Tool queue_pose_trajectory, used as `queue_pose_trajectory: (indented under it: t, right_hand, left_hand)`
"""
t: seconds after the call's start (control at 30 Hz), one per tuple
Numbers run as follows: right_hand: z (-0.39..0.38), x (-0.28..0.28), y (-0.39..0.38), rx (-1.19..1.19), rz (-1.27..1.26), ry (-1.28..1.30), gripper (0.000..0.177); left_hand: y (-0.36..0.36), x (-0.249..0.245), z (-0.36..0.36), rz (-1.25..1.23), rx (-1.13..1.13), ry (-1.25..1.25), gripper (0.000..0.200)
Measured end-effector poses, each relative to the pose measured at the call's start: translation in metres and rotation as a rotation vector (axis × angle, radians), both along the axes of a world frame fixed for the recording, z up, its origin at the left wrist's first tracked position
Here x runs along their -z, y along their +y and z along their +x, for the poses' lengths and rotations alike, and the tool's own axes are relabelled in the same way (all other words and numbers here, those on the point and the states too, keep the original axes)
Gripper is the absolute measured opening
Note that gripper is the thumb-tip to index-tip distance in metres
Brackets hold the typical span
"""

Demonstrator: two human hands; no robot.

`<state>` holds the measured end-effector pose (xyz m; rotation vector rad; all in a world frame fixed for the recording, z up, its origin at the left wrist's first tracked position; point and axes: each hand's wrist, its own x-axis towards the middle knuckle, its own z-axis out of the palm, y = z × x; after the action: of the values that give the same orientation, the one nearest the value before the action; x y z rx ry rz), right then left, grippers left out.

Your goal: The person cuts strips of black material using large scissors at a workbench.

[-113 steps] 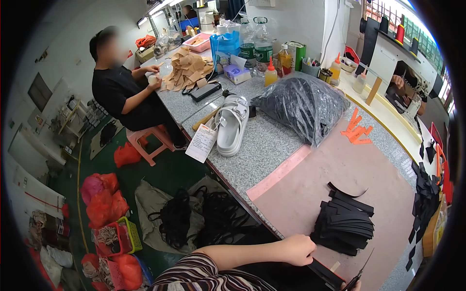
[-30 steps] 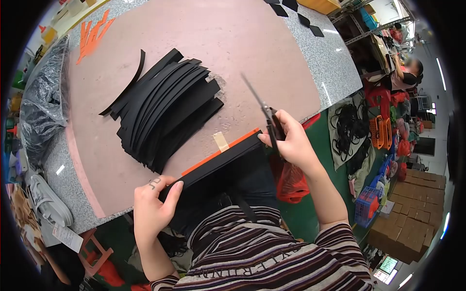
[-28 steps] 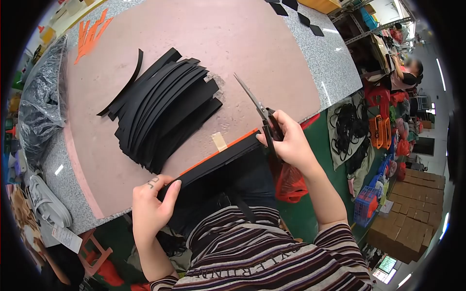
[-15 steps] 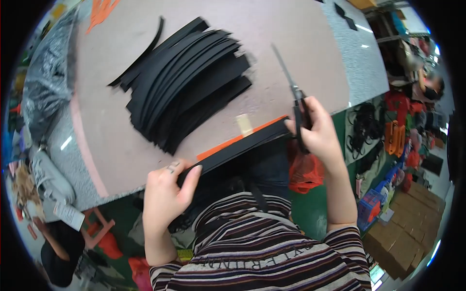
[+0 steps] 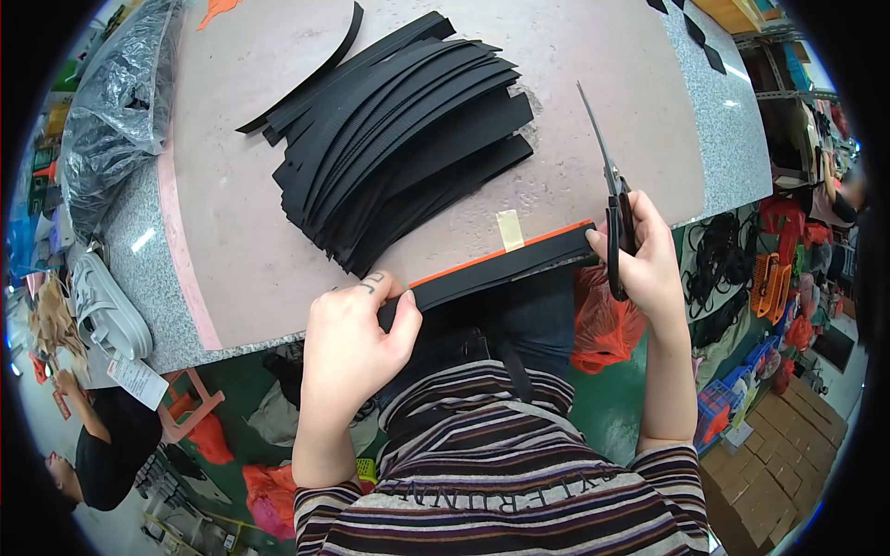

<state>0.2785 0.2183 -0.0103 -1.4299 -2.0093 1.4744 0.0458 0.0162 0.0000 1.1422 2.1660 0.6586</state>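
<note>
A black strip (image 5: 501, 263) lies along the table's near edge, over an orange strip (image 5: 464, 266) that shows as a thin line behind it. My left hand (image 5: 362, 343) pinches the black strip's left end between thumb and fingers. At its right end, my right hand (image 5: 642, 255) has the scissors (image 5: 613, 199) in its grip, blades pointing away from me, and its thumb touches the strip. Beyond the strips a large pile of black strips (image 5: 399, 139) is fanned out on the table mat (image 5: 612, 120). A piece of pale tape (image 5: 509, 230) sits just behind the orange strip.
Clear plastic wrapping (image 5: 120, 111) covers something at the table's left. A grey shoe (image 5: 109, 306) with a tag (image 5: 139, 380) is at the left edge. A person in black (image 5: 116, 445) is at lower left. A red bag (image 5: 603, 320) hangs near my right forearm.
The view has shifted, so the table items appear farther left before and farther right now. Less of the orange strip shows behind the black one. Both hands keep their hold.
</note>
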Motion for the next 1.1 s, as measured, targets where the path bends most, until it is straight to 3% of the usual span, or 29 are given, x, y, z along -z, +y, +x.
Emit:
queue_pose_trajectory:
  t: [0.2,0.3,0.4,0.5,0.57,0.7,0.73,0.77,1.1]
  right_hand:
    - [0.003,0.001,0.002,0.004,-0.014,0.016,0.025]
    - [-0.011,-0.02,0.007,0.064,-0.054,0.132,0.024]
    - [-0.056,-0.07,0.022,0.021,0.156,0.264,0.018]
    - [-0.094,-0.085,0.039,-0.015,0.358,0.339,0.017]
    - [-0.082,-0.08,0.03,-0.299,0.369,0.28,0.037]
    - [-0.077,-0.074,-0.036,-0.742,-0.378,-0.211,0.035]
    - [-0.08,-0.065,-0.05,-0.749,-0.436,-0.134,0.031]
    - [-0.081,-0.046,-0.061,-0.711,-0.367,-0.027,0.05]
    - [-0.121,-0.051,-0.075,-0.719,-0.297,0.022,0.067]
  left_hand:
    - [-0.001,0.001,-0.001,0.068,0.008,-0.026,0.012]
    - [-0.008,-0.018,-0.01,0.389,-0.006,-0.072,0.007]
    - [-0.014,-0.033,-0.028,0.488,-0.196,0.029,0.003]
    - [0.0,-0.018,-0.058,0.488,-0.303,0.063,0.008]
    - [-0.001,-0.008,-0.065,0.491,-0.368,-0.031,0.01]
    - [-0.009,-0.006,-0.067,0.57,-0.411,-0.31,0.008]
    - [-0.01,-0.008,-0.067,0.577,-0.422,-0.401,0.008]
    - [-0.01,-0.011,-0.066,0.587,-0.415,-0.402,0.008]
    - [-0.012,-0.014,-0.056,0.647,-0.364,-0.4,0.007]
